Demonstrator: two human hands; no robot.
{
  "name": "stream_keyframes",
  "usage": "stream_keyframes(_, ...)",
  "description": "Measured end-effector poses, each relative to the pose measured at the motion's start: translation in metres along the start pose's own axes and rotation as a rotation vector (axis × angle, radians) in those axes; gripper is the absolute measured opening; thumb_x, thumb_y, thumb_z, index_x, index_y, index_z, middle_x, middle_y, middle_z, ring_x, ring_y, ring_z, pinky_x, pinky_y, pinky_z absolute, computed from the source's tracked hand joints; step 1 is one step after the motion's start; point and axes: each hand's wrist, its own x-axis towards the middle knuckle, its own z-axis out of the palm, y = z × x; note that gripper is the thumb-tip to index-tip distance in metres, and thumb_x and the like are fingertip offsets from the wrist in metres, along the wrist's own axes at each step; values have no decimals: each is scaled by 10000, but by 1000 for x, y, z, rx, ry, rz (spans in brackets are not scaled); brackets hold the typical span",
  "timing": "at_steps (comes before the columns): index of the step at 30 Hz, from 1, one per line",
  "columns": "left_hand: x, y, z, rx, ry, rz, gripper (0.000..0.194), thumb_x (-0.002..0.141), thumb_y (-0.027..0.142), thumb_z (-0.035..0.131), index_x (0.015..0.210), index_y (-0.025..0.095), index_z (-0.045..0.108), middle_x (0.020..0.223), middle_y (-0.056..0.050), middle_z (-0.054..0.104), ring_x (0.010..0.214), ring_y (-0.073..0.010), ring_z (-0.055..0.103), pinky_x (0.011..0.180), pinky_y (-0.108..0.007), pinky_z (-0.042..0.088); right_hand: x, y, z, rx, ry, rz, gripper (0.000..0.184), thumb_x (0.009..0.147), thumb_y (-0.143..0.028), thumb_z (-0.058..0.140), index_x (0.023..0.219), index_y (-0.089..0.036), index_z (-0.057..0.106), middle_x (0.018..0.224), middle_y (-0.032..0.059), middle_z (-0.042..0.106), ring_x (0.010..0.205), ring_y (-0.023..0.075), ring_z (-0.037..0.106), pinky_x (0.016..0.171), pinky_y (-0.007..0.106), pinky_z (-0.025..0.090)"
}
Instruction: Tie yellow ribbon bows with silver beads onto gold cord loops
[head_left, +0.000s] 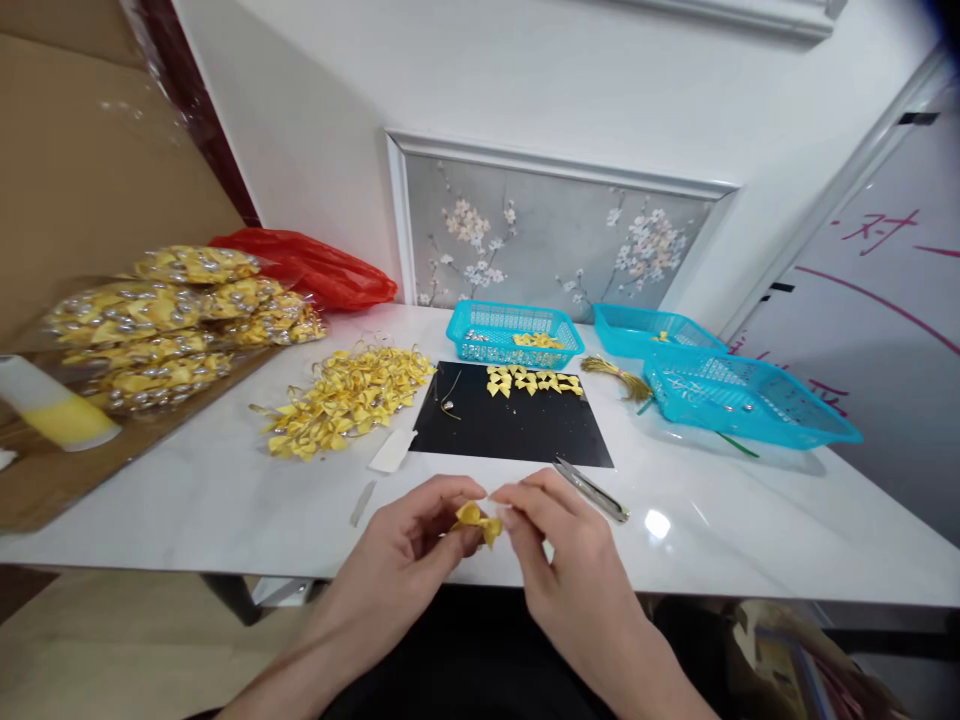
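Note:
My left hand [409, 545] and my right hand [559, 550] meet over the near edge of the white table [225, 500]. Together they pinch a small yellow folded ribbon piece [476, 520] between thumbs and fingertips. Both hands are closed on it. Just beyond them lies a black mat [517, 430] with a row of several yellow folded pieces [532, 381] along its far edge. Small snips [592, 490] lie on the table by my right hand.
A heap of yellow ribbon bows with gold wire [349, 397] lies left of the mat. Bags of yellow and silver pieces [165, 320] sit on cardboard at the left. Three turquoise baskets [750, 400] stand at the back right, with a gold tassel [619, 375] beside them. A red plastic bag [315, 268] is behind.

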Motion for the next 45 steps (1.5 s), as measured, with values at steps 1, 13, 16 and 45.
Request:
stream_keyframes(1,2,-2,0,2,3,-15,198,857,253,616,1055,232,625,847,5,658,785,-156,607,747,-265,505,1,4,-1,52,33,28,246,963,-166,425,1050,-180,655,862,44,583,700,132,582,658,251,493)
stream_keyframes(13,21,-20,11,537,39,43,272,763,73,554,861,178,785,850,-69,747,822,-226,651,765,-335,489,7,36,13,467,97,269,245,942,-344,512,1059,-227,693,731,-3,606,710,127,595,719,261,504)
stream_keyframes(16,22,-21,10,615,71,69,288,759,38,549,853,163,792,836,-81,749,884,-239,632,793,-337,483,2,46,19,467,114,301,262,910,-379,551,1049,-217,703,728,7,620,693,138,597,702,277,508)
stream_keyframes(45,162,31,-50,1019,170,-19,321,919,296,610,1217,178,587,1234,-101,613,1031,-248,636,845,-438,549,1,55,42,211,106,196,316,919,-252,437,981,-206,743,865,69,728,757,194,684,680,274,551)
